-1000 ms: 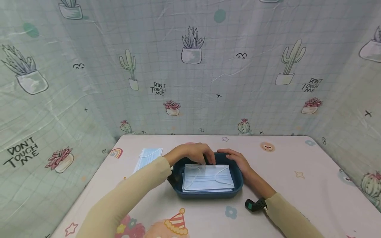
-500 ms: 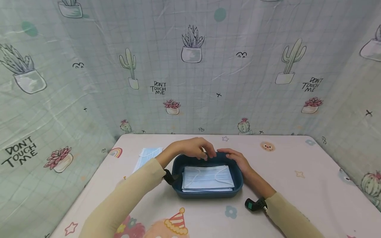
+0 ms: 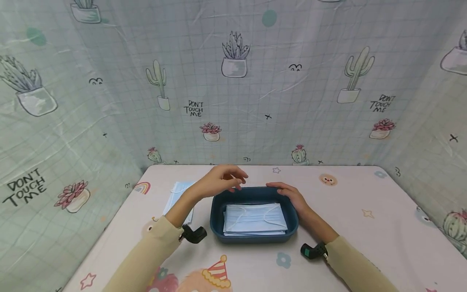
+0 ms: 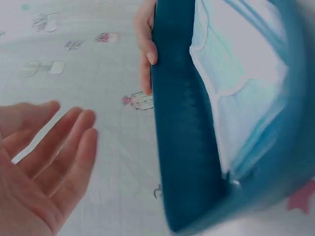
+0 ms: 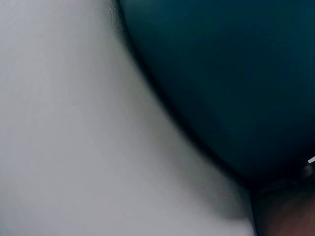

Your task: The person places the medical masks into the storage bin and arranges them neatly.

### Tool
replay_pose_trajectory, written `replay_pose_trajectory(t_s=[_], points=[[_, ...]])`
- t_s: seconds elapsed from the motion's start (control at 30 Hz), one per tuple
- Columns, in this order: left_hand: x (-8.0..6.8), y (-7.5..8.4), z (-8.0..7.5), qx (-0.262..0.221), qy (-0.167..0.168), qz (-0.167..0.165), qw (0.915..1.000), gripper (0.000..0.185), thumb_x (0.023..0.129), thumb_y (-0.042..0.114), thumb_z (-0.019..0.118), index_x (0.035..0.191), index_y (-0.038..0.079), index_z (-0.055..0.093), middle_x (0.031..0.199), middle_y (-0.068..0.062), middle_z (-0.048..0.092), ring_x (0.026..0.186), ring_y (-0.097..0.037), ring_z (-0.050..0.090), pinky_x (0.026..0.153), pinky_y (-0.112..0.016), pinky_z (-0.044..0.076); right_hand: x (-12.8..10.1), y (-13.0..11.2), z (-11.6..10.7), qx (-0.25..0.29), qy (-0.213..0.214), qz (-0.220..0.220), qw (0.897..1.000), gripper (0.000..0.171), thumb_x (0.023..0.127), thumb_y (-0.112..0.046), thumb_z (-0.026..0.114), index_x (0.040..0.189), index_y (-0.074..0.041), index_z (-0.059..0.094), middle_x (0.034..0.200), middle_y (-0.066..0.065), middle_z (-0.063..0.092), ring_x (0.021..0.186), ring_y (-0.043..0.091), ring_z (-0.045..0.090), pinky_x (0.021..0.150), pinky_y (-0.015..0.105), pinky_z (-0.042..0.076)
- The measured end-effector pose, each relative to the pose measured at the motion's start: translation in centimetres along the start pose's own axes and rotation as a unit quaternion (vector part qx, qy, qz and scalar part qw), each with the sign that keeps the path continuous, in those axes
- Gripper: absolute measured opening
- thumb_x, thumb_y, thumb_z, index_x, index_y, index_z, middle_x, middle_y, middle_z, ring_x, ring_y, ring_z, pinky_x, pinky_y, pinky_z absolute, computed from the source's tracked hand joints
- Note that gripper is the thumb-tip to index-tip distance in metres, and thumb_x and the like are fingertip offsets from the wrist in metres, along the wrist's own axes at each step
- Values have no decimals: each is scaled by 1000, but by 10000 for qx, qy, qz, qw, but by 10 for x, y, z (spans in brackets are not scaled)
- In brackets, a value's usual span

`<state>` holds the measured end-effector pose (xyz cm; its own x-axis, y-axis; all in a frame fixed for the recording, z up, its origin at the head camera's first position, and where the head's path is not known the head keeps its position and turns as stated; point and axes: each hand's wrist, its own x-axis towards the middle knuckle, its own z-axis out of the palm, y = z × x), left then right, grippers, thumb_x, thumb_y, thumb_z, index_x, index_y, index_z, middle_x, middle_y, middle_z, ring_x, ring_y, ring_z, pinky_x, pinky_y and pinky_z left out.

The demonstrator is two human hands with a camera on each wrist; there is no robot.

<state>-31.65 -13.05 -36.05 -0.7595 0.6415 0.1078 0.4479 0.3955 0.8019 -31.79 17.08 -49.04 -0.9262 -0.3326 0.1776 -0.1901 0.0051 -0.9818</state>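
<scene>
Stacked in the tub [image 3: 255,239] on the counter [image 3: 401,239]: likely light, floppy masks [image 3: 253,220], best pinched by an edge. Nothing in the loose-fingered left hand [image 3: 219,178]; right hand [image 3: 293,194] against the tub, grip unclear.

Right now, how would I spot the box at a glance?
Look near the middle of the pale table. The box is there, with the right hand resting on its far right corner. Unlike the light blue masks inside it, the box is dark blue with raised walls.
</scene>
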Motion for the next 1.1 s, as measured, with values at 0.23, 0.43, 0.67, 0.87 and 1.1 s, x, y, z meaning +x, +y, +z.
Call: replay_pose_trajectory(t_s=[0.23,0.43,0.67,0.87,1.1], points=[[-37,-29,-1,-520,1165,-187,9917,26,105,18,60,127,9,69,120,-17,73,98,-39,73,77,-32,65,-1,1,1,124,-52,46,9999,45,104,-9,40,144,3,56,152,8,57,139,7,50,110,18,44],[-64,-52,-7,-852,1914,-590,9760,28,105,21,60,127,5,67,118,-21,72,94,-27,75,79,-30,64,0,0,2,7,-11,49,10000,45,104,-8,39,144,2,56,156,20,51,132,-4,52,106,11,42],[-89,-84,-23,-1019,2535,-1045,9563,33,106,23,60,133,3,63,120,-24,71,91,-18,75,78,-27,63,0,-2,2,-62,59,169,9998,45,105,-7,37,145,1,56,156,19,50,131,-4,52,105,10,42],[-109,-106,-47,-906,2947,-1437,9404,33,107,23,56,135,5,61,125,-25,68,94,-15,74,81,-24,62,-1,-2,3,-33,105,269,9996,45,105,-8,37,145,1,56,157,18,50,130,-4,53,104,11,43],[-128,-121,-67,-618,3193,-2014,9239,38,109,22,50,140,1,56,131,-27,65,101,-19,73,82,-22,61,0,-3,3,-67,74,198,9998,45,105,-7,37,145,2,56,156,20,50,130,-5,52,105,10,42]])
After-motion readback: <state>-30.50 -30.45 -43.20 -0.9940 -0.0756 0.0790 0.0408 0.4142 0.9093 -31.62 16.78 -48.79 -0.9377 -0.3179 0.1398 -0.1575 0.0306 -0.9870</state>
